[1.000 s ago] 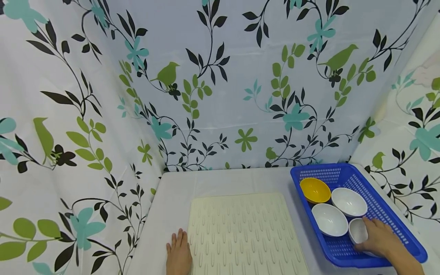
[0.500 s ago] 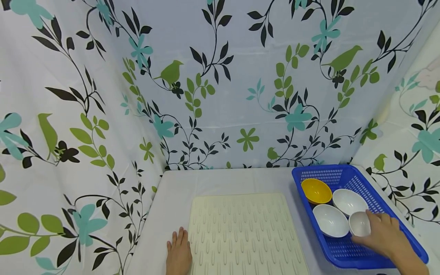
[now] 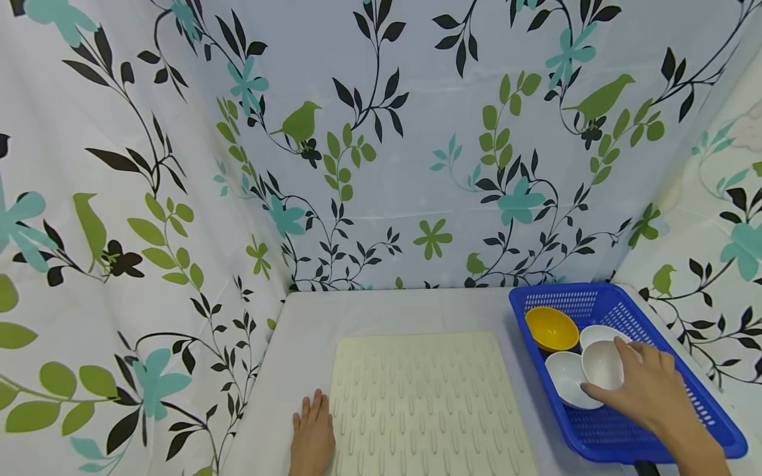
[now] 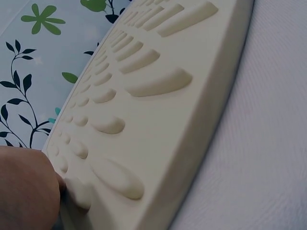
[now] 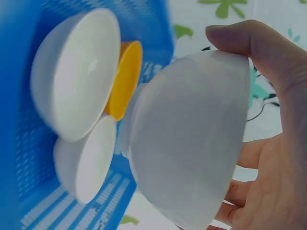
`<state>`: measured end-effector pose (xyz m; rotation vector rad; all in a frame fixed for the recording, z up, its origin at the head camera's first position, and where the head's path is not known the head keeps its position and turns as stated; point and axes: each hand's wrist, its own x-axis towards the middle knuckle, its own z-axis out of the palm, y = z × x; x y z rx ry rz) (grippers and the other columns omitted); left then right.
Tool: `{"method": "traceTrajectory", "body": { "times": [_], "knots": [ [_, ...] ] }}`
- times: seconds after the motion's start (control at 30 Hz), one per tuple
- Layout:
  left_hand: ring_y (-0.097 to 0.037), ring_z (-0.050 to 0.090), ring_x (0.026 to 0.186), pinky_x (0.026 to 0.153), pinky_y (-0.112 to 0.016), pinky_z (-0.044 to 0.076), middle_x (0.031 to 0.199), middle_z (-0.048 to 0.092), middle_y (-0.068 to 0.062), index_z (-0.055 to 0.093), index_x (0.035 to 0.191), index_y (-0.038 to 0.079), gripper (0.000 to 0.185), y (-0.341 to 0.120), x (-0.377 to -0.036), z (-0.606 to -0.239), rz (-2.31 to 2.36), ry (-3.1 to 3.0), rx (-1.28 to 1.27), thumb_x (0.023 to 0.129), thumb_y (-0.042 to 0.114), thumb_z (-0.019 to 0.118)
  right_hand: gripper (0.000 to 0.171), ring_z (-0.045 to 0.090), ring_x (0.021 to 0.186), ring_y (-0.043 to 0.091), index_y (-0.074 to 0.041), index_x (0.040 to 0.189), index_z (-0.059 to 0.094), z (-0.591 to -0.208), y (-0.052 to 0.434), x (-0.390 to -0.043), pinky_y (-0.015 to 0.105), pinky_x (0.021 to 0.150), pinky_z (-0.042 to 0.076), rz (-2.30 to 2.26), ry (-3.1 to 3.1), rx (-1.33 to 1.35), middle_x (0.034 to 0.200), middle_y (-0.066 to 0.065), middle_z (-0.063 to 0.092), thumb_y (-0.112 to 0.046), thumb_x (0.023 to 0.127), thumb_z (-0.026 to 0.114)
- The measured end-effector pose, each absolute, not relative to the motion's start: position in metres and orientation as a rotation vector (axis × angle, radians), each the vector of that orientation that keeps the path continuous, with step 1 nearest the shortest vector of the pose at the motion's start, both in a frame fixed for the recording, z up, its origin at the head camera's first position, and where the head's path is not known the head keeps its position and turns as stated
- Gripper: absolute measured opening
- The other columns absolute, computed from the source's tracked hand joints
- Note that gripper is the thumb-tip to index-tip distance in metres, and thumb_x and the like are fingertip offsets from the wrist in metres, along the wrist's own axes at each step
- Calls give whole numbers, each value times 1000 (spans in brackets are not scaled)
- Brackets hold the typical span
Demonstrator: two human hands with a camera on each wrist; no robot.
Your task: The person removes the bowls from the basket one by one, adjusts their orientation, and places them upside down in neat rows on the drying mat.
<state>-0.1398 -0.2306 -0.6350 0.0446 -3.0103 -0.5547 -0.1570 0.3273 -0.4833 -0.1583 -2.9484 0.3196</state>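
My right hand (image 3: 645, 390) holds a small white bowl (image 3: 602, 365) by its rim, thumb on one side and fingers on the other. The bowl is raised above the blue basket (image 3: 711, 413), tilted with its mouth toward me. Beneath it in the head view, and partly covered by it, are two more white bowls, one (image 3: 565, 380) nearer and one (image 3: 601, 334) behind. A yellow bowl (image 3: 551, 329) sits at the basket's far left. Flat on the table, my left hand (image 3: 313, 433) rests with straight fingers beside the left edge of a cream ridged mat (image 3: 428, 396).
The white-covered table (image 3: 393, 311) backs onto a patterned curtain (image 3: 381, 165), which also hangs at both sides. The basket stands right of the mat, its raised rim around the bowls. A dark object (image 3: 645, 468) pokes out at the basket's front edge.
My right hand has lifted the small white bowl from the basket's front and moved it up and to the left, over the other white bowls. The left hand stays by the mat.
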Motion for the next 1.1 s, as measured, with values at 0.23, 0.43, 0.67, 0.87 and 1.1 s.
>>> {"method": "traceTrajectory", "body": {
  "times": [0.23, 0.43, 0.67, 0.87, 1.1],
  "knots": [
    [-52, 31, 145, 114, -76, 26, 156, 40, -26, 47, 142, -10, 47, -229, -144, -630, -538, -3047, 58, 102, 14, 49, 107, 34, 115, 56, 8, 135, 49, -472, 298, -158, 79, 94, 34, 369, -2837, -30, 130, 36, 44, -67, 66, 80],
    [-52, 30, 145, 114, -76, 26, 156, 40, -26, 47, 142, -10, 47, -230, -146, -626, -536, -3065, 78, 102, 13, 49, 105, 35, 117, 54, 5, 137, 50, -468, 274, -160, 78, 90, 39, 393, -2822, 34, 130, 33, 45, -67, 66, 81],
    [-53, 35, 143, 111, -76, 30, 153, 44, -25, 50, 140, -9, 45, -229, -144, -625, -532, -3072, 76, 99, 11, 52, 105, 38, 113, 54, 5, 137, 51, -468, 251, -157, 74, 88, 41, 415, -2853, 99, 129, 34, 47, -67, 67, 80],
    [-52, 36, 142, 111, -75, 32, 153, 45, -24, 52, 140, -8, 45, -229, -143, -622, -525, -3082, 95, 99, 11, 52, 107, 40, 116, 51, 3, 140, 50, -464, 228, -155, 74, 94, 42, 408, -2875, 158, 133, 31, 49, -70, 67, 78],
    [-52, 38, 141, 111, -75, 32, 152, 46, -25, 53, 139, -8, 44, -229, -142, -621, -544, -3071, 107, 99, 10, 52, 108, 43, 120, 47, 1, 142, 52, -461, 206, -153, 72, 100, 42, 371, -2880, 233, 134, 30, 51, -71, 65, 78]
  ]
}}
